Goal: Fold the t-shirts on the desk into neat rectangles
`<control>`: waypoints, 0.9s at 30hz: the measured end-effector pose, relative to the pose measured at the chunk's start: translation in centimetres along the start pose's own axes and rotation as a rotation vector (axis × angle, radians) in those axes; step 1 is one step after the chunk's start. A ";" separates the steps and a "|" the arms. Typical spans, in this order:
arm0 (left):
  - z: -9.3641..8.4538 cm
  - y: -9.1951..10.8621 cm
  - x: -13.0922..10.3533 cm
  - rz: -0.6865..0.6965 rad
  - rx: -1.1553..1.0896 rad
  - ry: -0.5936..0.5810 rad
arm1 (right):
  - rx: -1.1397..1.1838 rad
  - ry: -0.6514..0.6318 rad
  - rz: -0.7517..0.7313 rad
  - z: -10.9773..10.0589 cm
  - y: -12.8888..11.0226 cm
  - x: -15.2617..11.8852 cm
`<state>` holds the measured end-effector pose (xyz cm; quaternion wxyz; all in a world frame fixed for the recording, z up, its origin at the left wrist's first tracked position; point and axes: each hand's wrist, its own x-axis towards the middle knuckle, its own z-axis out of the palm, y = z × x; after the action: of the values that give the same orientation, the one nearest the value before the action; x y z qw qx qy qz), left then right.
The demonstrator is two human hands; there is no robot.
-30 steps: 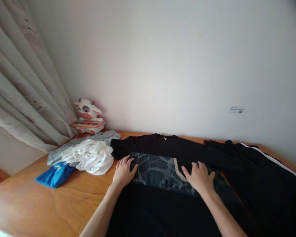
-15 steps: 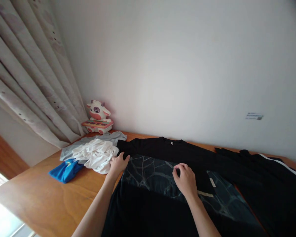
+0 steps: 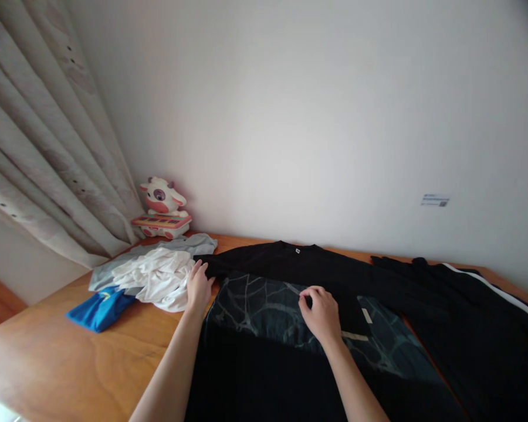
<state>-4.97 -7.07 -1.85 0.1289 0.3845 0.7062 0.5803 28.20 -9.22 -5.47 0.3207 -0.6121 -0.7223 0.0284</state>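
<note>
A black shirt lies spread on the wooden table, its collar toward the wall. Over its lower part is dark cloth with a grey line pattern. My left hand is at the shirt's left sleeve, fingers apart, touching the sleeve's edge. My right hand rests over the patterned cloth with thumb and forefinger curled together; whether cloth is pinched between them is too small to tell. A pale tag and a light strip show right of that hand.
White cloth, grey cloth and a blue garment lie left on the wooden table. A cow toy stands behind them. Black clothing with a white stripe lies right. A curtain hangs left.
The view has turned slightly right. My left hand has moved up from the patterned cloth's corner to the black sleeve, which now reaches further left. My right hand keeps its curled pose over the cloth.
</note>
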 end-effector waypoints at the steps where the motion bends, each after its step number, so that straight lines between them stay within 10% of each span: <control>1: 0.1 0.4 -0.2 0.006 0.016 0.015 | -0.002 0.000 0.001 0.0 0.0 0.0; 4: 0.8 1.9 -2.4 0.237 0.062 -0.040 | -0.009 -0.008 0.009 0.0 0.0 0.1; 8: 2.6 3.4 -7.1 0.799 0.233 -0.617 | 0.007 -0.021 0.004 0.3 0.5 0.2; 11: 3.6 3.1 -9.3 0.927 0.293 -0.863 | 0.026 -0.027 -0.020 0.6 1.0 0.3; 19: 4.3 1.5 -8.8 0.752 0.380 -0.574 | 0.053 -0.007 -0.014 1.2 0.6 0.1; 27: 3.1 3.0 -9.2 0.837 0.239 -0.576 | 0.127 -0.293 0.411 0.5 -2.5 5.5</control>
<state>4.33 -11.11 -2.39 0.0301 0.7901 0.4890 0.3683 25.57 -4.74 -2.45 0.2382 -0.7138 -0.6183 0.2267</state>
